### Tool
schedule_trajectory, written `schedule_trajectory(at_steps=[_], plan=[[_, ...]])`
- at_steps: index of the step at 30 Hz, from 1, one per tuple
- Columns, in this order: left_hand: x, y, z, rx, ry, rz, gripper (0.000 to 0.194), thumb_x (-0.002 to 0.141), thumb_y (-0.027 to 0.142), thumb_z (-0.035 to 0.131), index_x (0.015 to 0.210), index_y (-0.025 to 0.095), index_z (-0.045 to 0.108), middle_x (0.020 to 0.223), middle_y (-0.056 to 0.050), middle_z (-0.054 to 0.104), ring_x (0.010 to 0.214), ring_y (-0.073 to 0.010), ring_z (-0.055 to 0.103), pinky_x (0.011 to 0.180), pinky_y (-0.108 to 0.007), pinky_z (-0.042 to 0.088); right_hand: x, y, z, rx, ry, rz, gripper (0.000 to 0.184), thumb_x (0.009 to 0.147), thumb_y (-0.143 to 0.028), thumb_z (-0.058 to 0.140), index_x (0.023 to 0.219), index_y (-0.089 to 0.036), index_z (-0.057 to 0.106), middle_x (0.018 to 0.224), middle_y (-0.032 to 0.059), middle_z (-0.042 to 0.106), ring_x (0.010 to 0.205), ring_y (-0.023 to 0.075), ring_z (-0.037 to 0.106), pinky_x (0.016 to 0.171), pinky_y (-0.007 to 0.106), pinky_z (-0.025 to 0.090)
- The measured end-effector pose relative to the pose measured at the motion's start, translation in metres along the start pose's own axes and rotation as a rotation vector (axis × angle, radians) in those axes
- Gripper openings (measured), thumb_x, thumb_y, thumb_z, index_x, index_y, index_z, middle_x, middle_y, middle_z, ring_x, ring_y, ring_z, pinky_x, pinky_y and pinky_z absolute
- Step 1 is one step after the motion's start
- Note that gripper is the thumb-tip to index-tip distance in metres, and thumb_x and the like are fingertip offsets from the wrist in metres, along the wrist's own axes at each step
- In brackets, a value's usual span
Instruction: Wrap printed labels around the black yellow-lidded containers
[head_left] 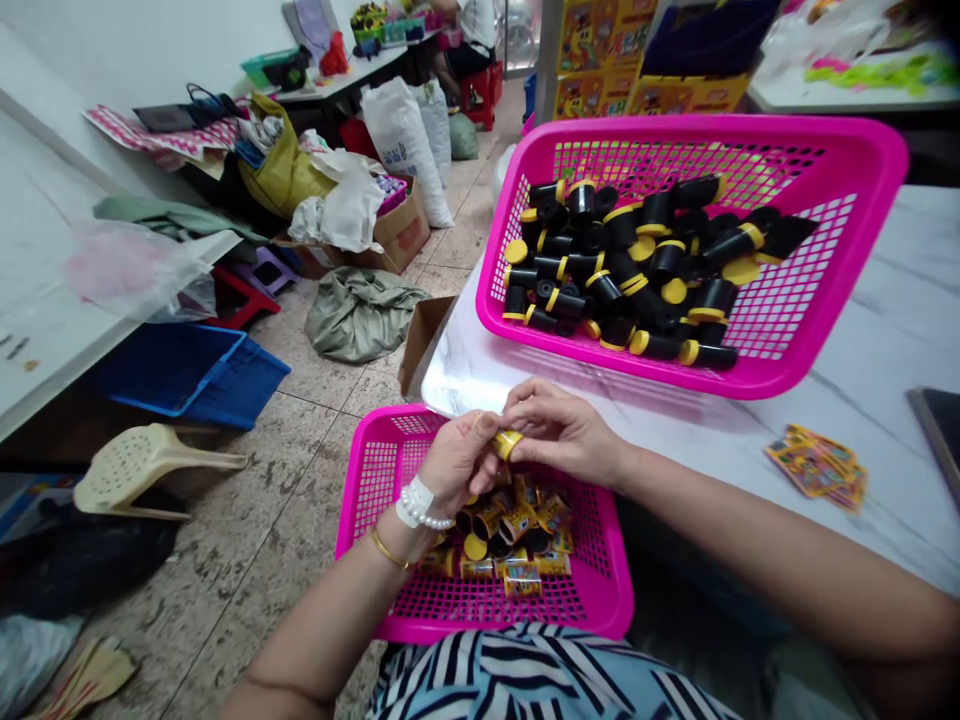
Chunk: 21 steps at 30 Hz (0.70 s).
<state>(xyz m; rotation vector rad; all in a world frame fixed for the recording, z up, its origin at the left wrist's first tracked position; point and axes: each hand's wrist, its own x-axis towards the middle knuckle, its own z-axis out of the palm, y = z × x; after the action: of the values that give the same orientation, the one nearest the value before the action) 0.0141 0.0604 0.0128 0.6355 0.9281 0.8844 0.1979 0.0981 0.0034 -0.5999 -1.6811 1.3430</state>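
Observation:
My left hand [463, 458] and my right hand [559, 430] meet above the lower pink basket [616, 590]. Between their fingers they grip a small cylinder with a yellow printed wrapper [508, 443]; the fingers cover part of it. Below, in that basket, lie several wrapped cylinders [521, 578] with colourful yellow labels and black ends. On the table, an upper pink basket [874, 170] holds many plain black cylinders with yellow caps [656, 345]. To the right of my right forearm lies a small pile of printed yellow-orange labels [817, 465].
The white marble-patterned table [900, 340] bears the upper basket, with a dark flat device [937, 430] at its right edge. Leftward on the floor are a cream stool [142, 465], a blue crate [202, 370] and a grey-green sack [360, 312]. A person [472, 30] sits far back.

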Motion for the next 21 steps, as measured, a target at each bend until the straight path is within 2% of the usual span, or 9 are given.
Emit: schedule_trajectory(at_steps=[3,6,8,11,13,15,18,21], plan=[[-0.0016,-0.0006,0.0005,-0.095,-0.038,-0.011,0.046,0.077,0.058,0.072,0.086,0.015,0.059,0.049,0.004,0.062,0.027,-0.0037,0.038,0.031,-0.015,0.033,0.0004,-0.0014,-0.0003,-0.027,0.056,-0.045,0.017,0.077,-0.024,0.081,0.094,-0.024,0.078,0.09,0.0021,0.06,0.079,0.0111,0.061,0.066,0.023,0.055],[-0.0032,-0.0021,0.0012,-0.115,-0.064,-0.024,0.045,0.075,0.055,0.075,0.084,0.014,0.059,0.046,0.006,0.057,0.025,-0.0027,0.034,0.03,-0.015,0.031,-0.0006,-0.0034,0.0013,0.063,0.084,-0.02,0.011,0.077,-0.025,0.082,0.086,-0.023,0.077,0.084,0.0007,0.058,0.07,0.0104,0.062,0.06,0.023,0.057],[-0.0036,-0.0033,0.0029,-0.077,-0.028,-0.008,0.048,0.075,0.06,0.074,0.082,0.015,0.057,0.04,0.008,0.051,0.023,-0.0027,0.03,0.028,-0.014,0.027,-0.0011,-0.0042,0.0023,0.128,0.062,0.042,0.011,0.08,-0.028,0.079,0.089,-0.023,0.076,0.088,0.001,0.057,0.064,0.0097,0.063,0.055,0.024,0.058],[-0.0036,-0.0045,0.0066,-0.061,0.036,0.023,0.052,0.073,0.064,0.073,0.083,0.016,0.058,0.041,0.008,0.051,0.024,-0.0027,0.032,0.029,-0.014,0.026,-0.0005,-0.0042,0.0022,0.082,0.027,0.044,0.02,0.08,-0.029,0.079,0.099,-0.024,0.075,0.095,0.0027,0.058,0.071,0.0104,0.064,0.062,0.025,0.06],[-0.0039,-0.0046,0.0087,-0.104,0.023,0.0,0.05,0.073,0.061,0.074,0.083,0.015,0.059,0.046,0.006,0.057,0.027,-0.0028,0.036,0.031,-0.014,0.029,0.0,-0.0039,0.0019,0.022,0.027,0.013,0.021,0.079,-0.027,0.08,0.099,-0.024,0.077,0.094,0.0031,0.06,0.077,0.0116,0.064,0.066,0.024,0.06],[-0.004,-0.0047,0.0097,-0.165,-0.009,-0.032,0.044,0.075,0.054,0.075,0.081,0.014,0.06,0.05,0.004,0.06,0.028,-0.0021,0.037,0.033,-0.015,0.032,-0.0003,-0.0037,0.0026,0.046,0.047,0.014,0.013,0.08,-0.027,0.078,0.093,-0.023,0.077,0.088,0.002,0.059,0.072,0.0111,0.065,0.061,0.024,0.06],[-0.004,-0.0062,0.0095,-0.2,-0.013,-0.044,0.039,0.075,0.048,0.077,0.077,0.013,0.06,0.044,0.007,0.054,0.025,-0.0009,0.029,0.03,-0.014,0.026,-0.0017,-0.0032,0.0054,0.126,0.064,0.038,0.008,0.082,-0.027,0.076,0.089,-0.022,0.075,0.085,0.0006,0.058,0.058,0.0096,0.065,0.05,0.023,0.058],[-0.0073,-0.0084,0.0072,-0.107,0.018,-0.035,0.046,0.076,0.059,0.071,0.072,0.015,0.057,0.037,0.009,0.046,0.022,-0.0023,0.024,0.028,-0.016,0.021,-0.0022,-0.0038,0.0059,0.052,0.056,0.009,0.012,0.084,-0.03,0.075,0.092,-0.021,0.075,0.089,0.0024,0.06,0.056,0.0086,0.063,0.048,0.022,0.055]])
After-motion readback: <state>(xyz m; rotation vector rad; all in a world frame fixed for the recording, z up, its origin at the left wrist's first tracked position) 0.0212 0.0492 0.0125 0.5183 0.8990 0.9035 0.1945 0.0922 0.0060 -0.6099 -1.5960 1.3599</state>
